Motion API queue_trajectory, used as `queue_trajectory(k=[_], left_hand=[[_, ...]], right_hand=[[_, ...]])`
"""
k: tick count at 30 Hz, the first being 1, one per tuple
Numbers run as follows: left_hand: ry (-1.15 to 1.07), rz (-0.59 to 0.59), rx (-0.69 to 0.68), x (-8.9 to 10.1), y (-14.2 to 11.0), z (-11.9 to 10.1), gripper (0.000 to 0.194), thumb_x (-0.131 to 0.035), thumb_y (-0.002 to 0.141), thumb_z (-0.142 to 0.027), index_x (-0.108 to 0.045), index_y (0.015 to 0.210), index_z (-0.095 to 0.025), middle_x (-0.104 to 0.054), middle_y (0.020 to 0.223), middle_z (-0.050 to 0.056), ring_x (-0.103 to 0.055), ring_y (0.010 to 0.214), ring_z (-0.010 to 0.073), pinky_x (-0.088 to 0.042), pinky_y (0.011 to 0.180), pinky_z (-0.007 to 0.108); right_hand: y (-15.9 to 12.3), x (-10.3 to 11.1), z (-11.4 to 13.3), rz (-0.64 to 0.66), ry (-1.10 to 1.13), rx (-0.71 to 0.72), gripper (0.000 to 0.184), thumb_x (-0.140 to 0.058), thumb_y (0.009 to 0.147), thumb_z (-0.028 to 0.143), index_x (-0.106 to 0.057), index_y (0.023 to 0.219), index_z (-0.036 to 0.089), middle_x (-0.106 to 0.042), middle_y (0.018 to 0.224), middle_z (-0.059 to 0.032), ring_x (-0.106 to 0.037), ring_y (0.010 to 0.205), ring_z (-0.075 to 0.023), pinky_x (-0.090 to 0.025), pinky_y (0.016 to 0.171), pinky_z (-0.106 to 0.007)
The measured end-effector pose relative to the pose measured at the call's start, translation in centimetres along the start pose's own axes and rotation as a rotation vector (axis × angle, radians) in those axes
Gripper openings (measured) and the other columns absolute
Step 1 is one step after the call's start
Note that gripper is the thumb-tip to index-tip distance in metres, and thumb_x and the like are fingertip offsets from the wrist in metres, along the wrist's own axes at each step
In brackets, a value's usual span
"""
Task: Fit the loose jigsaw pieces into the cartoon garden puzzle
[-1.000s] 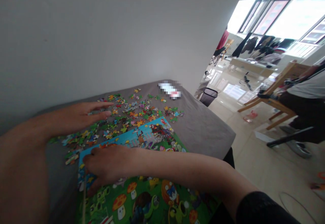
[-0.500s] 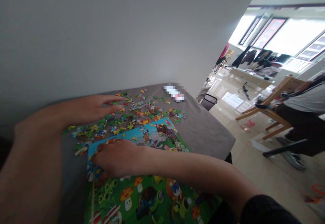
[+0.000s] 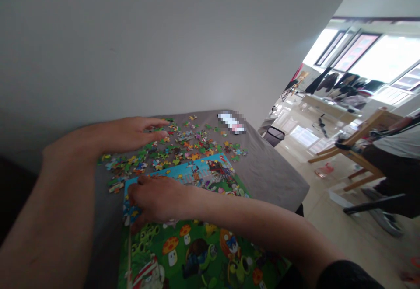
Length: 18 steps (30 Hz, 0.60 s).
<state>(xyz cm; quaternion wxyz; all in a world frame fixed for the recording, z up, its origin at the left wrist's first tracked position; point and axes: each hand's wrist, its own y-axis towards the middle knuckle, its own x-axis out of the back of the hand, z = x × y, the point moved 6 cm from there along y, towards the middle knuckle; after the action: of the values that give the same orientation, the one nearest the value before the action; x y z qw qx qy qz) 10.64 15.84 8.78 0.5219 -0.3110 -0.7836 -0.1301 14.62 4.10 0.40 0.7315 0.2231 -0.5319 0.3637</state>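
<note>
My left hand (image 3: 141,132) reaches over loose jigsaw puzzle pieces (image 3: 197,144) strewn along the back of the table. Its fingers are stretched out and apart from the thumb, with nothing visible in them. My right hand (image 3: 155,199) rests on the upper left part of a jigsaw puzzle (image 3: 197,236) printed with cartoon plants and mushrooms on green, with a blue strip along its top. The fingers of this hand are bent down onto the picture near its left edge. Whatever lies under those fingertips is hidden.
A grey cloth covers the table (image 3: 272,175), which stands against a pale wall (image 3: 164,48). A pixelated phone-like object (image 3: 232,122) lies at the back right. Beyond the table are a wooden chair (image 3: 357,155) and a seated person (image 3: 393,171).
The view has shifted slightly, so table and puzzle appear a little farther right. Both hands keep nearly the same places over the pieces and the puzzle.
</note>
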Motion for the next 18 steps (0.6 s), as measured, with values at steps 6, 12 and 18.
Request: queue_trajectory(k=[6,12,18], left_hand=[[-0.007,0.003,-0.003,0.2,-0.4,-0.5,0.077,-0.041,0.089,-0.052,-0.05,0.153,-0.009,-0.055,0.156,0.009,-0.056,0.137,0.0233,-0.038,0.118,0.035],[0.027,-0.015,0.024,0.4,-0.6,-1.0,0.081,-0.041,0.087,-0.054,-0.051,0.152,-0.007,-0.053,0.157,0.01,-0.052,0.141,0.0241,-0.036,0.12,0.035],[0.044,-0.02,0.027,0.1,-0.4,-0.9,0.08,-0.039,0.087,-0.056,-0.052,0.152,-0.009,-0.054,0.156,0.009,-0.054,0.139,0.023,-0.037,0.118,0.033]], right_hand=[[-0.3,0.8,0.0,0.008,-0.044,-0.026,0.052,-0.072,0.09,0.058,-0.069,0.118,0.013,-0.062,0.135,-0.0183,-0.069,0.114,-0.0309,-0.063,0.082,-0.038],[-1.5,0.4,0.9,-0.125,-0.285,0.064,0.041,-0.062,0.099,0.05,-0.074,0.112,0.014,-0.07,0.123,-0.0147,-0.065,0.118,-0.0318,-0.058,0.094,-0.042],[-2.6,-1.3,1.1,-0.207,-0.327,0.101,0.04,-0.055,0.105,0.042,-0.068,0.124,0.009,-0.07,0.13,-0.0133,-0.063,0.122,-0.0262,-0.052,0.104,-0.04]])
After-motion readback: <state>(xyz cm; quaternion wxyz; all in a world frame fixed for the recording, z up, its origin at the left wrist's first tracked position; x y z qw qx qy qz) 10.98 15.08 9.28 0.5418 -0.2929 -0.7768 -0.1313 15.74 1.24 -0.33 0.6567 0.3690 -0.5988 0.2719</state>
